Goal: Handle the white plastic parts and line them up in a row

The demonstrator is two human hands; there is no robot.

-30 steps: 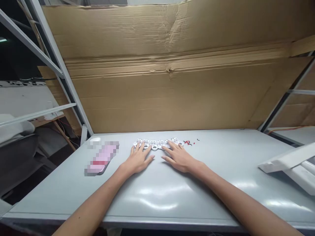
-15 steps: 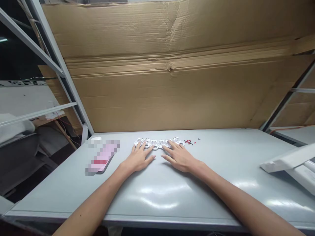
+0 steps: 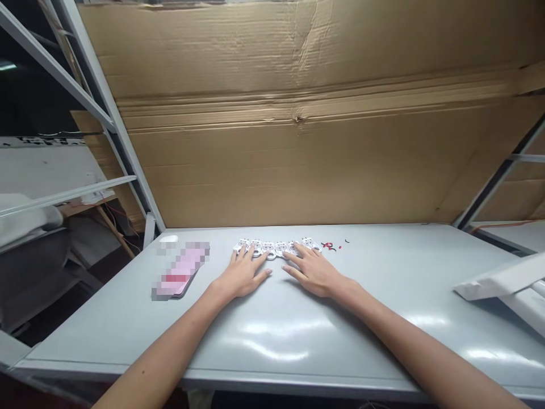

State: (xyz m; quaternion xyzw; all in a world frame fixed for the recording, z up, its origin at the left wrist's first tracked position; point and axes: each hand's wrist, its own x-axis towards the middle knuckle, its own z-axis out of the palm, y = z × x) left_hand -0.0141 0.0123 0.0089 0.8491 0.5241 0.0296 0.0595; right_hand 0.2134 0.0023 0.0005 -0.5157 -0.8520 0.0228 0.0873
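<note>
A row of several small white pieces with ring-shaped ends [image 3: 268, 247] lies across the back middle of the table. My left hand [image 3: 242, 274] rests flat with fingers spread, its fingertips touching the left part of the row. On the right part lie the fingertips of my right hand [image 3: 314, 270], also flat and spread. Both thumbs point inward, apart from each other. Just right of the row are small red and black bits [image 3: 328, 246], too tiny to name. The fingers cover parts of some white pieces.
A pink, blurred flat object [image 3: 183, 272] lies left on the grey table [image 3: 272, 341], with a small white item [image 3: 169, 239] behind it. White long pieces [image 3: 502, 281] stick in from the right. A cardboard wall [image 3: 298, 170] stands at the back, beside a metal frame post [image 3: 114, 125].
The whole view has shifted slightly, so things appear a little further right. Both hands stay flat on the white pieces.
</note>
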